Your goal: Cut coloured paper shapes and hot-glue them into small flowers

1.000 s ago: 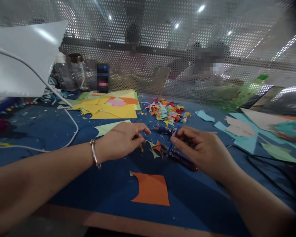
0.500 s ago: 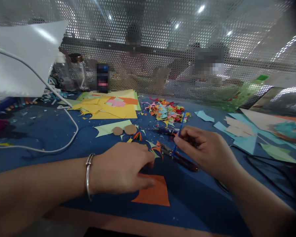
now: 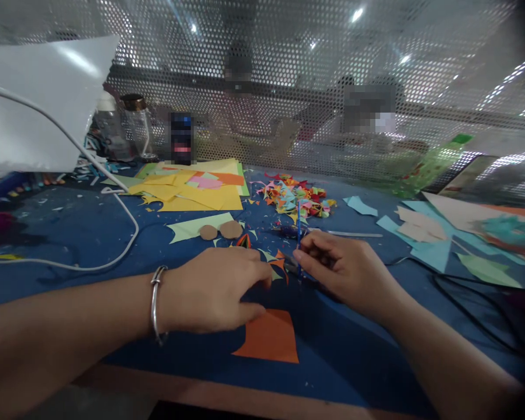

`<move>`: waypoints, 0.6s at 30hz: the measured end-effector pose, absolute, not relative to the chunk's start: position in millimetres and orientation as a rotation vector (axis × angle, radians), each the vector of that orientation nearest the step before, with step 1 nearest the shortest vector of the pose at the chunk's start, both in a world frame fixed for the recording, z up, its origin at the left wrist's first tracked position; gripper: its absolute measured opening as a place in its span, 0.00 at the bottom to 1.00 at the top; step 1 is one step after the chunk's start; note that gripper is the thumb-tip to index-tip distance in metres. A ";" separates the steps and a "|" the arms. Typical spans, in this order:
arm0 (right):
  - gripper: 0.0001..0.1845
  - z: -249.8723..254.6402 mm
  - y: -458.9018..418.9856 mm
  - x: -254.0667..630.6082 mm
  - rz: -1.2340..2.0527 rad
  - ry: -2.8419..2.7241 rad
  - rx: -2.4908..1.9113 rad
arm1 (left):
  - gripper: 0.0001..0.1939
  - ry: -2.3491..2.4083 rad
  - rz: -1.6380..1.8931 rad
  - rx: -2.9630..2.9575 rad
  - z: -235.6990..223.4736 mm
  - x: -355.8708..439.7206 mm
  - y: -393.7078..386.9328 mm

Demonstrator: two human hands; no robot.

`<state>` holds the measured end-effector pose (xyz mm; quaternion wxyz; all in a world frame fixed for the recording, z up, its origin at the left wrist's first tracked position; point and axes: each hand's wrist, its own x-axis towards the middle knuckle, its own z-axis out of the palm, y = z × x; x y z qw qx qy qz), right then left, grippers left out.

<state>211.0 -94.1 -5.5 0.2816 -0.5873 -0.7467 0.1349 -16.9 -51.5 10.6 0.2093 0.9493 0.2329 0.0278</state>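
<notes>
Just right of centre in my head view, the thumb and fingertips of the right hand point(image 3: 345, 256) are pinched around a thin blue stick point(image 3: 298, 224) that stands near upright. I judge it light and rigid, with a smooth shank that could spin if the pinch slackened; the lower half, where the fingers sit, seems a sound place to hold it. To its left in the frame, the left hand point(image 3: 212, 289) hangs palm down, thumb parted from curled fingers, and I see nothing gripped between them. That thumb tip is over the upper left edge of the orange paper point(image 3: 273, 341), which lies flat at lower centre; whether the 2 touch, I cannot tell from here. The paper should be very light and bendy, easy to crease and quick to slide. I would take it by 1 straight edge with soft pads; the pointed lower left corner looks the likeliest to fold.

Further out, an orange scrap point(image 3: 280, 261) lies between the hands. Above the left hand, 2 tan discs point(image 3: 230, 230) overlap pale green paper point(image 3: 181, 230); they look stiff as card, so I would hold them by the rim. Toward upper centre, the heap of coloured snippets point(image 3: 289, 197) would probably scatter at a nudge.
</notes>
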 end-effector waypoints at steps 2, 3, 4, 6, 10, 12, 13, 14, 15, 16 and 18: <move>0.14 -6.8 -93.6 210.5 0.417 -2.004 -1.593 | 0.12 0.675 0.017 2.651 11.1 -16.3 -53.7; 0.14 -7.7 -93.2 210.6 0.437 -2.005 -1.605 | 0.11 0.687 -0.008 2.656 11.3 -15.8 -55.5; 0.14 -8.8 -92.8 210.8 0.446 -2.008 -1.616 | 0.10 0.691 -0.031 2.658 11.4 -15.3 -57.2; 0.15 -11.3 -91.8 211.6 0.445 -2.031 -1.634 | 0.08 0.695 -0.028 2.652 11.2 -14.5 -58.8; 0.16 -14.9 -89.3 211.5 0.424 -2.118 -1.685 | 0.04 0.768 0.266 2.626 9.4 -15.2 -44.7; 0.16 -15.5 -88.2 210.6 0.399 -2.171 -1.729 | 0.05 0.864 0.468 2.611 7.6 -16.1 -29.6; 0.15 -15.7 -87.7 210.1 0.386 -2.193 -1.753 | 0.06 0.878 0.543 2.603 6.2 -16.5 -21.4; 0.15 -15.8 -87.2 209.7 0.379 -2.209 -1.777 | 0.07 0.896 0.585 2.598 4.6 -16.8 -13.6; 0.14 -16.1 -86.7 209.5 0.378 -2.219 -1.799 | 0.08 0.901 0.582 2.590 2.6 -16.9 -6.7; 0.14 -16.5 -86.2 209.4 0.377 -2.224 -1.818 | 0.10 0.907 0.558 2.585 0.4 -16.8 -0.9; 0.14 -17.4 -85.4 209.6 0.369 -2.222 -1.844 | 0.11 0.901 0.528 2.592 -4.2 -16.1 6.5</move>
